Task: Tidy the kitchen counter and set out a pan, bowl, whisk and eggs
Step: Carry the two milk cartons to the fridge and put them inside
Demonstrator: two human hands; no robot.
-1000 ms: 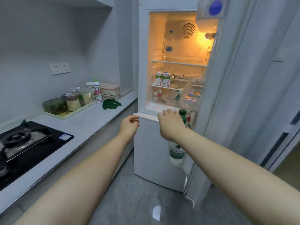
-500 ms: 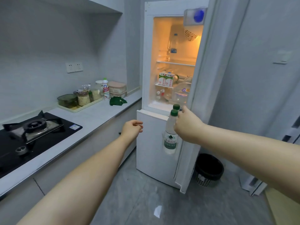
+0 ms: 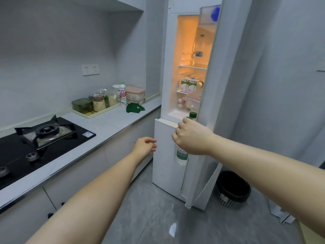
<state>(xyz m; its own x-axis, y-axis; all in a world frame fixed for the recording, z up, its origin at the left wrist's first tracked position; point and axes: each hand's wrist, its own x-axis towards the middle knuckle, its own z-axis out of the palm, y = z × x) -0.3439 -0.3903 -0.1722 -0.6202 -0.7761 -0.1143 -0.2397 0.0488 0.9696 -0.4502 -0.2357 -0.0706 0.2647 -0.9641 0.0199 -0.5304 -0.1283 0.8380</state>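
— Grey counter (image 3: 112, 124), pale and matt with a bright metal edge: we see it run along the left wall right up to the white fridge (image 3: 166, 155). A black hob (image 3: 44, 138) is set into it, a tray (image 3: 91, 115) of jars stands by the back wall, and a green cloth (image 3: 135, 107) lies crumpled near the tray's far end.

— And our hands?

— Our left hand (image 3: 145, 145) hangs in the air before the lower fridge front, fingers loosely curled, grasping nothing. Our right hand (image 3: 191, 136) reaches to the free edge of the fridge door (image 3: 216, 95), with its fingers curled out of sight in front of the water bottle (image 3: 182, 155) in the door rack. Whether they clasp the door, we cannot tell.

— What differs from half a second ago?

— The door has swung further towards shut. The lit gap is narrower, and we now see only the milk cartons (image 3: 189, 85) and a slice of the shelves. Our right hand has travelled left with the door and now covers the bottle's upper part. Our left hand has hardly shifted. The black bin (image 3: 233, 189) beside the fridge shows more fully.
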